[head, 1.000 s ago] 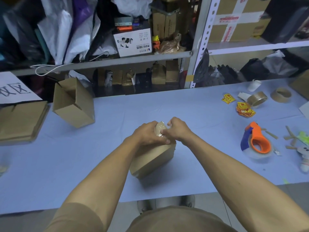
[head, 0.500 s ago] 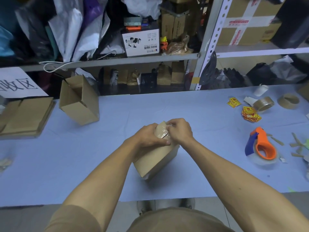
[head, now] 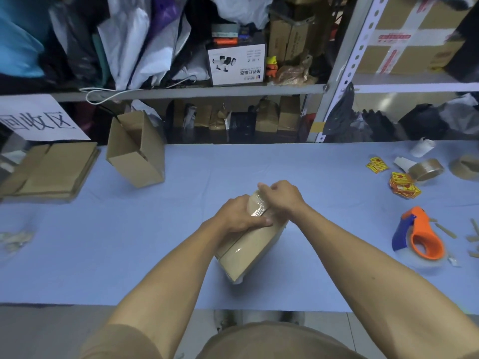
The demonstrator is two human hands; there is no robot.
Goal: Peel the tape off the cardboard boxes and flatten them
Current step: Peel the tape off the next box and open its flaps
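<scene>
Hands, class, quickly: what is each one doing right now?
Left hand: grips the taped brown cardboard box.
Right hand: fingers curled at the clear tape on its top end.

Open bench [head: 324, 177] lies either side of centre. Open cardboard box [head: 136, 151] blocks far left. Tape dispenser [head: 421, 235] blocks right.

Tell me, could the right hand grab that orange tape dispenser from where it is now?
Probably yes. The tape dispenser lies on the table off to the right hand's own side with bare cloth between them, but that hand is busy gripping the taped box and must let go first.
</scene>
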